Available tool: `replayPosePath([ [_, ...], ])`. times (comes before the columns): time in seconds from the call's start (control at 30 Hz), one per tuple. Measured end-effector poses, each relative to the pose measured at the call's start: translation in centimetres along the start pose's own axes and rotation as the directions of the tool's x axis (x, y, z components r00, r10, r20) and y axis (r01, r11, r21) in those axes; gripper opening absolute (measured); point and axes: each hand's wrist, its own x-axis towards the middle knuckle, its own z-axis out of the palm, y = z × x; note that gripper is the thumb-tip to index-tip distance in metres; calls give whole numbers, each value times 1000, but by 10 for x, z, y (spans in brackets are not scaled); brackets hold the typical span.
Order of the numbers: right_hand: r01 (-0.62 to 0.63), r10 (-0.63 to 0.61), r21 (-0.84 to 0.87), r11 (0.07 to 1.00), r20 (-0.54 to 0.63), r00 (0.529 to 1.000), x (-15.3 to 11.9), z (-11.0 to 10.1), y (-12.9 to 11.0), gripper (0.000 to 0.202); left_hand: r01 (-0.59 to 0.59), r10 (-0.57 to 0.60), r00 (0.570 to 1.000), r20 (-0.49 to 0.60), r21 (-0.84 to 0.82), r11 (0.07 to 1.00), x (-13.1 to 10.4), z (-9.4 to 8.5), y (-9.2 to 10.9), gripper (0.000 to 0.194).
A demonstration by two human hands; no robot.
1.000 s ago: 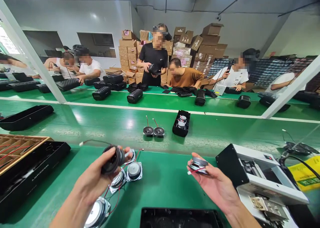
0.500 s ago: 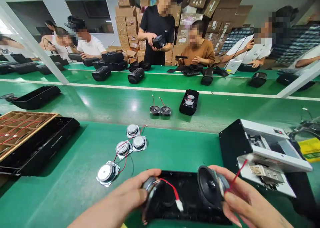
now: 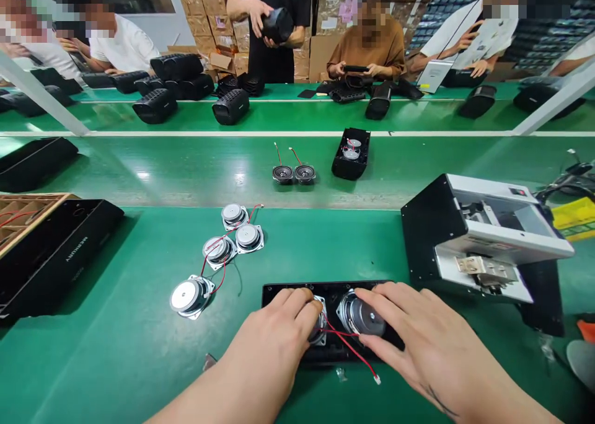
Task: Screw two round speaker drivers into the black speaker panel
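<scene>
A black speaker panel lies flat on the green bench in front of me. Two speaker drivers sit in it side by side, magnets up. My left hand has its fingers closed round the left speaker driver and covers most of it. With thumb and fingers, my right hand grips the rim and magnet of the right speaker driver. Red wires cross between the drivers, and one white connector hangs over the panel's near edge.
Several loose drivers lie to the left with red wires. A black housing and a divided box stand at far left. On the right is a black and white machine. Co-workers handle black speakers across the line.
Both drivers, held tilted with cones showing before, now lie magnets up in the panel. My hands have turned palm down over them. The view has tipped downward.
</scene>
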Motion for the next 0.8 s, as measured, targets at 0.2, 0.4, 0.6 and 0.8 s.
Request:
replayPosePath([
  [0.2,-30,23,75,997,92,995,7,6,-2,44,-16,14,999,47,38,999,9,1,-6,53],
  [0.4,-64,58,90,994,67,996,9,8,-4,36,-110,88,992,95,257,960,8,-4,-6,58],
  [0.6,-79,79,10,997,5,997,15,4,-10,39,-101,88,994,60,275,956,5,-7,-9,44],
  [0.8,-89,93,-100,991,30,995,20,4,-19,53,-130,134,991,-20,142,981,4,-7,-14,37],
])
